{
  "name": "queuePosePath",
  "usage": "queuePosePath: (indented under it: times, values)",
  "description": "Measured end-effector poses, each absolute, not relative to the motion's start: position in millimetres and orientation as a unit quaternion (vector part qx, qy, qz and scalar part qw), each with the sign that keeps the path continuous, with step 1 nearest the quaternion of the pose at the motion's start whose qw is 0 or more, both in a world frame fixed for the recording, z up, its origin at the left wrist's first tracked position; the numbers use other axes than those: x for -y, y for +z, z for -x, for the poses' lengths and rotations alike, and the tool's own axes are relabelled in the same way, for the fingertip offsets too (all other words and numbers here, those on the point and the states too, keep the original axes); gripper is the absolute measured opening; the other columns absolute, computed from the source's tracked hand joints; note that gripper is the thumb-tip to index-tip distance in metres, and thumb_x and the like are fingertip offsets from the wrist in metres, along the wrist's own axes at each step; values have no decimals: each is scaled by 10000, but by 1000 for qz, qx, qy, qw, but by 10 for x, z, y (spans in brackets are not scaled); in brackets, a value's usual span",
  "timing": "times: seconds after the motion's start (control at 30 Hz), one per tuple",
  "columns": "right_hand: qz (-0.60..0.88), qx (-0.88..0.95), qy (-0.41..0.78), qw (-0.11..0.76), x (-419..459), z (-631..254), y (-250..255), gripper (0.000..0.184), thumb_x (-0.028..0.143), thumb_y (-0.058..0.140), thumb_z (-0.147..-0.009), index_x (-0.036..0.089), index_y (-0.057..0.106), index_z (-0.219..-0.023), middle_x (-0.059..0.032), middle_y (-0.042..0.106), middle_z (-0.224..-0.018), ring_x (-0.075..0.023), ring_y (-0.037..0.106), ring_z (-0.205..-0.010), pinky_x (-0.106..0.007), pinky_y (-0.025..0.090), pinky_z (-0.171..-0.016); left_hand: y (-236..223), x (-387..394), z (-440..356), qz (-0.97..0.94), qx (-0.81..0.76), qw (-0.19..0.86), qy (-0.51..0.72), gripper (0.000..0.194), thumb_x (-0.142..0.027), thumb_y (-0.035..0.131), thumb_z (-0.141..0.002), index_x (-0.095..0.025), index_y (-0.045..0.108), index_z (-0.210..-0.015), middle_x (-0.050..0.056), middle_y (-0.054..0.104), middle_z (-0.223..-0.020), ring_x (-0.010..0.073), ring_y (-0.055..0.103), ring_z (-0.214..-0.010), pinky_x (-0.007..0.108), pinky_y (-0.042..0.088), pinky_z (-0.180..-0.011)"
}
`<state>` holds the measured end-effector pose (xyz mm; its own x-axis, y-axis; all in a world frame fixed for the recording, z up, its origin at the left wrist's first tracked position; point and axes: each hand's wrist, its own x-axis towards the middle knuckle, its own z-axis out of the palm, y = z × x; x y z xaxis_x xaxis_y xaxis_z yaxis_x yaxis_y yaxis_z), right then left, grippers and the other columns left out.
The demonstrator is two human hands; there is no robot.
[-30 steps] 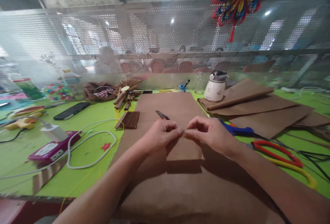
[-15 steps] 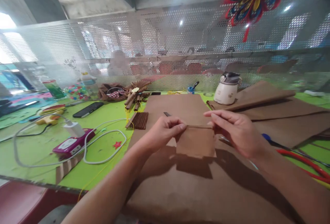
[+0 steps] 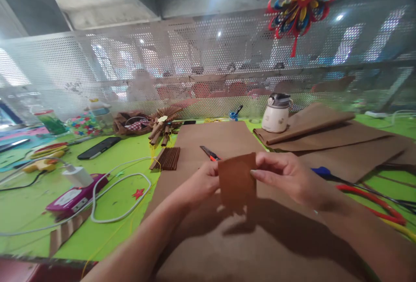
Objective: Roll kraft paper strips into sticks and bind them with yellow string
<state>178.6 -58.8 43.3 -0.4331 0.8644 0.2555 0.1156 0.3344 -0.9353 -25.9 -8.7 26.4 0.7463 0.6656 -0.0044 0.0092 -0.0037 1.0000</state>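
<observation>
A small rectangular piece of brown kraft paper (image 3: pixel 238 182) is held up between my hands, above a large brown paper sheet (image 3: pixel 208 247) spread over the table. My left hand (image 3: pixel 203 184) grips its left edge; the fingertips are partly behind the paper. On the opposite edge my right hand (image 3: pixel 286 176) pinches it between thumb and fingers. Just beyond the left hand lies a dark-bladed tool with a red-orange part (image 3: pixel 209 153), partly hidden. A pleated stack of brown paper (image 3: pixel 167 158) rests at the sheet's left edge.
Left are a purple power strip (image 3: pixel 78 193), a white looped cable (image 3: pixel 97 219) and a black phone (image 3: pixel 99 147). Bundled paper rolls (image 3: pixel 160 132) lie behind. A white flask (image 3: pixel 276 115) and folded brown paper (image 3: pixel 328 137) stand back right; red-handled scissors (image 3: pixel 373 202) lie right.
The small paper has been tilted upright, its face now darker, and both hands have turned with it. The right fingers have closed on its edge. The camera view has shifted slightly right.
</observation>
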Motion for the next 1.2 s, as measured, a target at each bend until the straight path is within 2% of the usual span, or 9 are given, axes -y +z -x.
queuePosePath:
  times: [0.1, 0.2, 0.3, 0.43, 0.67, 0.87, 0.97, 1.13, 1.2]
  values:
    - [408, 745, 402, 342, 551, -1816, 441, 227, 361, 524, -860, 178, 657, -835, -17, 627, -777, -140, 541, -714, -232, 414, -625, 341, 46, 311, -656, -288, 609, 340, 302, -390, 562, -822, -115, 642, -917, 71, 640, -833, 125, 572, -702, 243, 450, -650]
    - [439, 764, 365, 302, 529, -1788, 422, 239, 353, 519, -854, 181, 681, -812, -11, 640, -760, -140, 532, -699, -227, 388, -593, 369, 78, 283, -693, -289, 579, 318, 394, -452, 509, -837, -104, 642, -968, 106, 649, -891, 154, 586, -741, 266, 456, -656]
    - [459, 749, 347, 329, 503, -1725, 368, 207, 328, 556, -822, 174, 693, -799, -18, 658, -759, -150, 548, -716, -243, 398, -627, 325, 131, 199, -742, -337, 492, 307, 289, -370, 647, -747, -110, 672, -872, 62, 655, -765, 145, 574, -678, 241, 433, -612]
    - [487, 682, 374, 398, 471, -1677, 331, 166, 308, 621, -761, 151, 673, -754, -3, 617, -664, -122, 516, -625, -233, 381, -575, 276, 127, 153, -740, -360, 433, 367, 158, -275, 659, -730, -118, 666, -708, 10, 589, -593, 110, 515, -569, 218, 392, -538]
    - [461, 627, 415, 472, 470, -1730, 364, 121, 278, 665, -716, 164, 668, -754, 15, 581, -635, -108, 497, -603, -228, 383, -557, 325, 65, 217, -684, -345, 498, 407, 126, -202, 695, -698, -114, 664, -783, 15, 639, -695, 105, 549, -645, 221, 430, -622]
    - [410, 621, 427, 513, 438, -1805, 314, 99, 255, 678, -726, 183, 693, -793, 5, 601, -720, -113, 520, -692, -233, 406, -640, 326, 55, 241, -675, -319, 512, 425, 107, -174, 704, -687, -117, 675, -773, 8, 635, -679, 94, 539, -637, 206, 423, -607]
    - [395, 622, 429, 523, 420, -1822, 295, 85, 241, 689, -711, 188, 709, -774, 0, 603, -723, -116, 517, -694, -243, 406, -644, 319, 70, 242, -693, -318, 475, 439, 82, -146, 688, -688, -123, 687, -767, 14, 643, -681, 103, 555, -645, 212, 437, -614]
    - [361, 612, 452, 539, 399, -1835, 280, 61, 203, 702, -690, 201, 732, -743, 1, 585, -697, -106, 503, -658, -239, 390, -601, 329, 123, 259, -752, -297, 351, 472, 77, -137, 638, -723, -125, 698, -770, 43, 665, -703, 125, 581, -661, 222, 444, -613]
    - [351, 611, 457, 542, 397, -1842, 279, 56, 195, 705, -688, 203, 735, -735, 1, 579, -683, -103, 497, -638, -240, 384, -581, 349, 134, 274, -763, -295, 346, 459, 84, -150, 635, -728, -117, 696, -777, 48, 662, -698, 129, 577, -656, 224, 440, -609]
